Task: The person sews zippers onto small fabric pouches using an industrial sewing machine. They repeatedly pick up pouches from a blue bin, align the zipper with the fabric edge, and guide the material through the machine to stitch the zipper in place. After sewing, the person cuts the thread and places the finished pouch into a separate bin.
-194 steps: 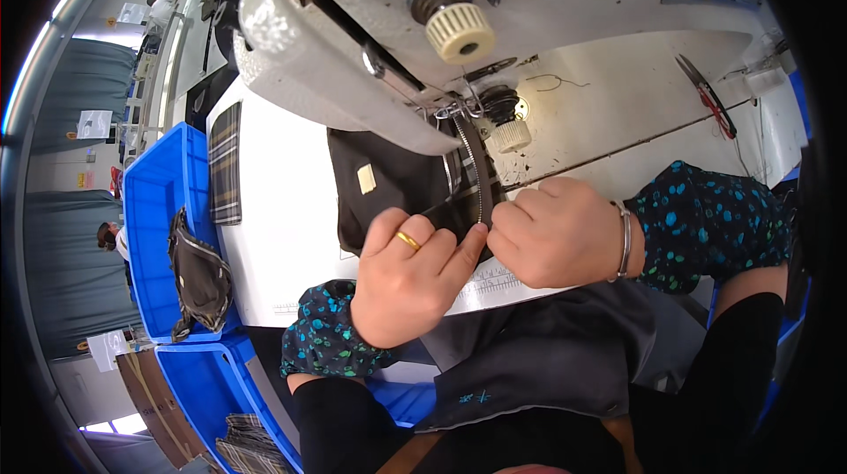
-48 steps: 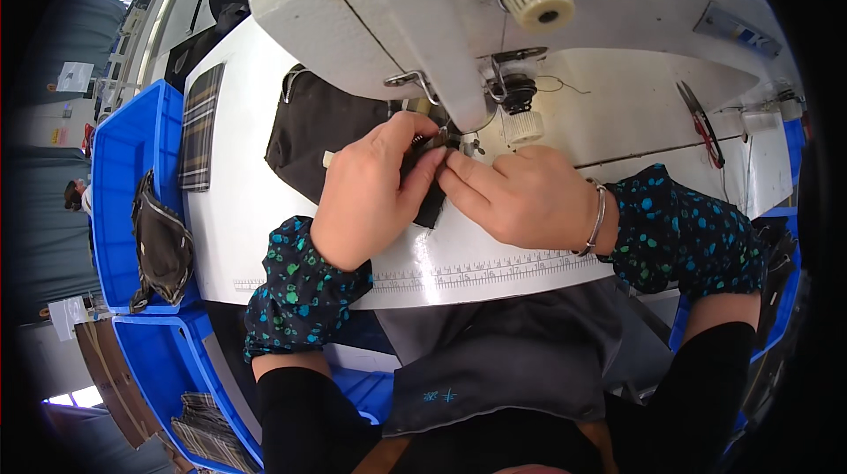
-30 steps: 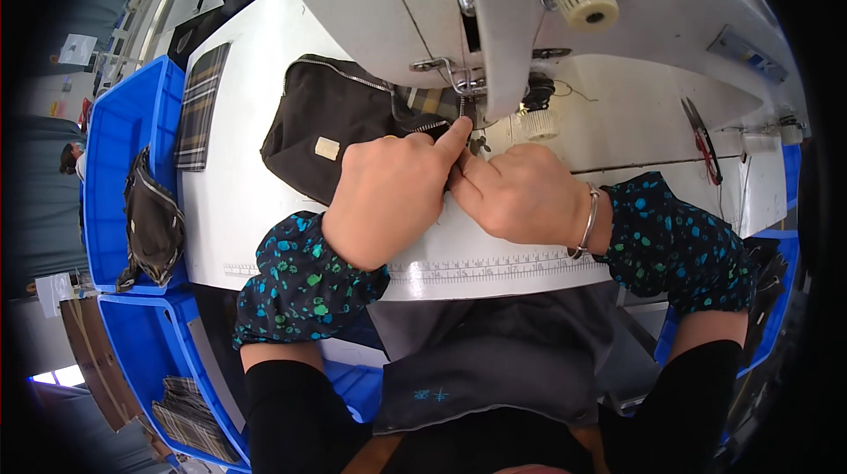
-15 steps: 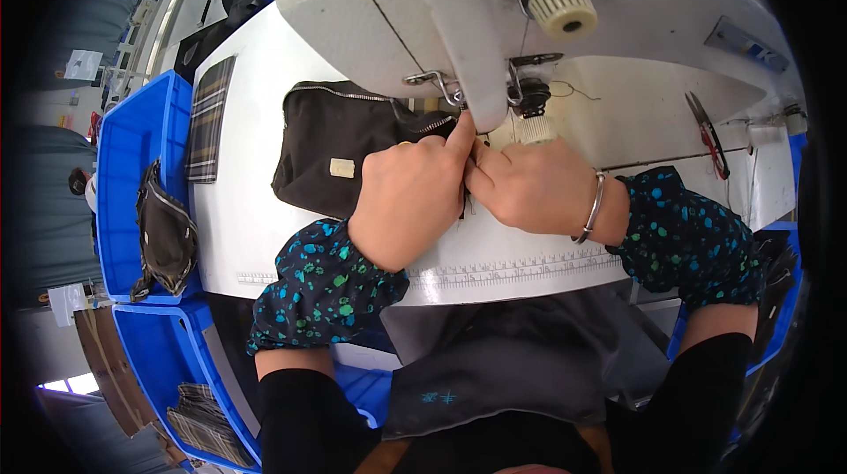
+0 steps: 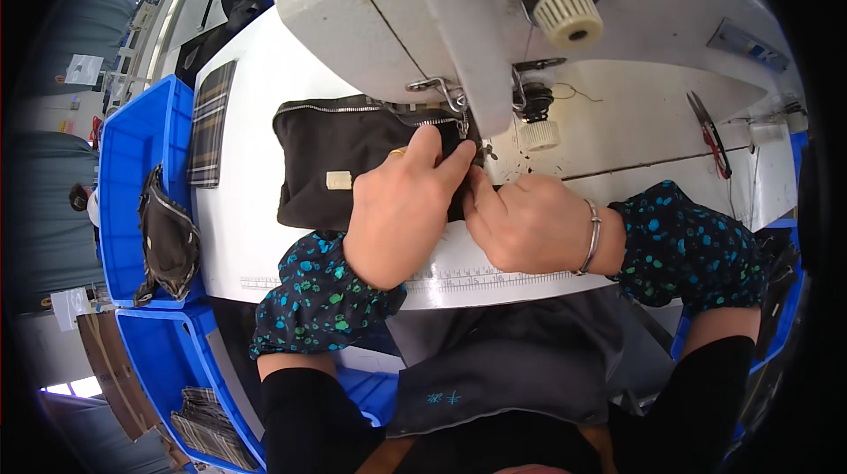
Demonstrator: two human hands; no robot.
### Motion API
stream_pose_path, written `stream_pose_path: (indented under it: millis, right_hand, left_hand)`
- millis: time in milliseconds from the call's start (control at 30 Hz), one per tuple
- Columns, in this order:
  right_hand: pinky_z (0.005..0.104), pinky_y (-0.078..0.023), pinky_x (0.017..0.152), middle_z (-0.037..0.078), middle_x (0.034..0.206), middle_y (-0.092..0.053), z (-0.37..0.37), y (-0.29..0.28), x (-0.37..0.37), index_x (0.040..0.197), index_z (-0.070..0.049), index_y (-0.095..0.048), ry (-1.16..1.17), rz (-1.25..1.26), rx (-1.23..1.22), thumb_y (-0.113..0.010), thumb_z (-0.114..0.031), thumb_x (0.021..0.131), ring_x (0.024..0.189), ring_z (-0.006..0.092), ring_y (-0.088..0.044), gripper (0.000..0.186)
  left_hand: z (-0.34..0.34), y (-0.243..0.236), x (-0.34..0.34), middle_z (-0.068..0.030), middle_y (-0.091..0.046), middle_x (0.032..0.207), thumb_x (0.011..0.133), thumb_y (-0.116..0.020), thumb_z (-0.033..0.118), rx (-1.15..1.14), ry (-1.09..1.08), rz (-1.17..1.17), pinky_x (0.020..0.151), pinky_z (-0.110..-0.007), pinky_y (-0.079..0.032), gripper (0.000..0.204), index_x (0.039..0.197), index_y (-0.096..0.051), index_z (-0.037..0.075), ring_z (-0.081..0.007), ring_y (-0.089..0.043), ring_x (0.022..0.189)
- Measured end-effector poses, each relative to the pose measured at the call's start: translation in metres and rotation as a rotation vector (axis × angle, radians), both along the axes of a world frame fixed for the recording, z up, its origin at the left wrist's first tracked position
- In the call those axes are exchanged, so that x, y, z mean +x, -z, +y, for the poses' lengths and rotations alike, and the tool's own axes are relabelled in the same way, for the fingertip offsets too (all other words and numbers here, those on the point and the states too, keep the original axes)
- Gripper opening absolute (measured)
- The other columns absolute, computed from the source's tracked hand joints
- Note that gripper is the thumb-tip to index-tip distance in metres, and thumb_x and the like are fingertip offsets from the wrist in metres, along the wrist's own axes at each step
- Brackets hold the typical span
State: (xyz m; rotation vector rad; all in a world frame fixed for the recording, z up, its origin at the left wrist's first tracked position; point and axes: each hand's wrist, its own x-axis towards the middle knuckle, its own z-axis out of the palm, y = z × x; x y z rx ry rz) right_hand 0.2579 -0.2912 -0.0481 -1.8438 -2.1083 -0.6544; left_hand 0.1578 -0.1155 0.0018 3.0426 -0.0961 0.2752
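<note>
A black zippered fabric pouch [image 5: 322,143] with a small cream label lies on the white sewing table, its right end by the presser foot of the sewing machine [image 5: 494,24]. My left hand [image 5: 401,209] rests on the pouch's right part, fingers bent and bearing down on the cloth close to the zipper end. Beside it, my right hand [image 5: 525,220] pinches the pouch's right edge between thumb and fingers. The two hands' fingertips nearly meet there, and the fingers cover that corner. The metal zipper runs along the far edge of the pouch.
Scissors [image 5: 710,134] lie at the right of the table. A folded plaid cloth [image 5: 210,125] is at its left edge. Blue bins [image 5: 115,183] stand to the left, one with another black pouch [image 5: 166,240] over its rim, another holding plaid pieces [image 5: 210,428]. A ruler strip runs along the near edge.
Both hands have drawn back a little toward me, away from the presser foot. The pouch's right end has shifted nearer with them, and the zipper end now shows beside the foot.
</note>
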Motion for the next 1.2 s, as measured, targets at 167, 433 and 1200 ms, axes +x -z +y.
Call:
stream_pose_path:
  millis: [167,433,1200]
  right_hand:
    - [0.0274,-0.045,0.047,0.03,0.099,-0.075,-0.002,-0.004,-0.001,0.095,0.008,-0.074,0.004,-0.026,0.003,-0.066,-0.014,0.077,0.054,0.0146,-0.061,0.03]
    - [0.028,-0.044,0.047,0.031,0.1,-0.075,-0.004,-0.004,-0.003,0.096,0.008,-0.075,0.017,-0.024,-0.031,-0.066,-0.014,0.078,0.054,0.0147,-0.06,0.03]
    - [0.0306,-0.047,0.046,0.033,0.098,-0.074,0.002,-0.004,0.013,0.099,0.011,-0.073,0.036,-0.024,-0.003,-0.067,-0.013,0.076,0.051,0.0168,-0.063,0.034]
  left_hand:
    - [-0.005,0.0,0.0,-0.0066,-0.055,0.091,0.081,-0.071,0.011,-0.036,-0.016,0.014,0.055,-0.036,-0.055,0.042,0.123,-0.074,0.011,-0.0241,-0.067,0.076]
    - [-0.008,0.004,0.006,-0.0053,-0.069,0.115,0.083,-0.077,0.015,0.064,0.049,-0.219,0.082,-0.041,-0.055,0.032,0.114,-0.079,0.014,-0.0283,-0.069,0.1]
    - [-0.006,0.023,0.017,-0.0058,-0.076,0.112,0.083,-0.074,0.019,0.129,-0.066,-0.21,0.07,-0.034,-0.06,0.038,0.12,-0.077,0.014,-0.0236,-0.074,0.091]
